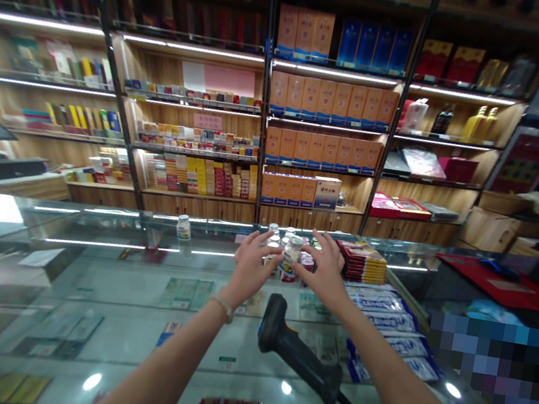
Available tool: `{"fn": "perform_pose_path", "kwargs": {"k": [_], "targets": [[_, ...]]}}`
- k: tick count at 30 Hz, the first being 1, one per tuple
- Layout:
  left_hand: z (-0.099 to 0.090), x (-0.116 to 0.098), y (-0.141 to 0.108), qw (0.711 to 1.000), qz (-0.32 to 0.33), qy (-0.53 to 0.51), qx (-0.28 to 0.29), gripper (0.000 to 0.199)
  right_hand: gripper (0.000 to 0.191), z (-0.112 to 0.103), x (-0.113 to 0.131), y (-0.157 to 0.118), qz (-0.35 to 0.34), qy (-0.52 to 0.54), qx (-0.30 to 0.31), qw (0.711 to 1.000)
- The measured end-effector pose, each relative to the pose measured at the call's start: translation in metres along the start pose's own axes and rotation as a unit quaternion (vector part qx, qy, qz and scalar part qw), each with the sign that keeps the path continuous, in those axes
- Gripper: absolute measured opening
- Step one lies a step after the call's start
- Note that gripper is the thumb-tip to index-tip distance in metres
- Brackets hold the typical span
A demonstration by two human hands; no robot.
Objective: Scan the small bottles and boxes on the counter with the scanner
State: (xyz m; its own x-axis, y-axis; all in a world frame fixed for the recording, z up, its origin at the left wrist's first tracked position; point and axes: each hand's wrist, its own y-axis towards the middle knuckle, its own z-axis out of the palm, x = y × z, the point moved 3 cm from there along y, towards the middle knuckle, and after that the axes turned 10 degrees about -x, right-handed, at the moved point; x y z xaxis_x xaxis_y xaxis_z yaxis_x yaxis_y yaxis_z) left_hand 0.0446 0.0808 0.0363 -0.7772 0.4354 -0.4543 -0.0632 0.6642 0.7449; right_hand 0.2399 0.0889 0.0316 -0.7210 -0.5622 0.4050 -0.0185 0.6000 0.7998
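Small white-capped jars stand in a tight cluster near the far side of the glass counter. My left hand is at the left side of the cluster, fingers spread, with its thumb reaching toward the front jar. My right hand flanks the cluster on the right, fingers also apart; whether either hand touches the jars I cannot tell. Part of the group is hidden behind my fingers. Farther left, a single white-capped jar stands apart. Between my forearms lies a black barcode scanner with its cable.
To the right of my right hand is a stack of red and yellow packs. Blue and white packets lie in a row under my right forearm. The glass counter covers displayed boxes. Shelves of orange boxes line the back.
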Motion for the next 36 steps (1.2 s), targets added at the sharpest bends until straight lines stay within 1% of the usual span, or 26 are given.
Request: {"fn": "perform_pose_path", "kwargs": {"k": [2, 4, 7, 9, 13, 19, 21, 23, 26, 29, 31, 36], "targets": [[0.002, -0.003, -0.002, 1.0, 0.021, 0.003, 0.006, 0.027, 0.033, -0.002, -0.002, 0.0, 0.019, 0.004, -0.021, 1.0], [0.005, -0.005, -0.004, 0.999, 0.035, 0.007, 0.012, 0.04, 0.034, -0.002, -0.005, 0.0, 0.045, 0.007, -0.04, 0.998], [0.008, -0.008, -0.009, 0.999, 0.034, 0.02, 0.026, 0.053, 0.034, -0.001, -0.004, -0.001, 0.067, 0.019, -0.055, 0.996], [0.008, -0.01, -0.012, 0.999, 0.031, 0.031, 0.026, 0.051, 0.032, 0.0, -0.001, -0.003, 0.071, 0.027, -0.058, 0.995], [0.005, -0.015, -0.013, 0.999, 0.027, 0.04, 0.003, 0.039, 0.033, 0.003, 0.005, -0.008, 0.074, 0.031, -0.061, 0.995], [0.0, -0.013, -0.009, 0.998, 0.037, 0.051, 0.001, 0.033, 0.032, 0.001, -0.003, -0.006, 0.064, 0.009, -0.05, 0.997], [-0.004, -0.011, -0.007, 0.997, 0.05, 0.058, 0.006, 0.031, 0.035, -0.004, -0.006, -0.003, 0.049, -0.009, -0.051, 0.997], [-0.007, -0.008, -0.005, 0.996, 0.059, 0.071, 0.012, 0.028, 0.04, -0.01, -0.007, -0.001, 0.018, -0.037, -0.049, 0.998], [-0.013, -0.003, -0.002, 0.994, 0.063, 0.09, 0.028, 0.025, 0.045, -0.016, -0.006, 0.0, -0.047, -0.09, -0.029, 0.994], [-0.016, -0.001, -0.001, 0.991, 0.084, 0.094, 0.043, 0.026, 0.047, -0.018, -0.004, -0.002, -0.113, -0.143, -0.014, 0.983], [-0.018, 0.0, -0.001, 0.99, 0.094, 0.095, 0.052, 0.027, 0.047, -0.018, -0.004, -0.004, -0.149, -0.168, -0.022, 0.974], [-0.02, -0.002, 0.0, 0.985, 0.108, 0.106, 0.082, 0.028, 0.045, -0.018, -0.006, -0.006, -0.218, -0.196, -0.069, 0.954]]}}
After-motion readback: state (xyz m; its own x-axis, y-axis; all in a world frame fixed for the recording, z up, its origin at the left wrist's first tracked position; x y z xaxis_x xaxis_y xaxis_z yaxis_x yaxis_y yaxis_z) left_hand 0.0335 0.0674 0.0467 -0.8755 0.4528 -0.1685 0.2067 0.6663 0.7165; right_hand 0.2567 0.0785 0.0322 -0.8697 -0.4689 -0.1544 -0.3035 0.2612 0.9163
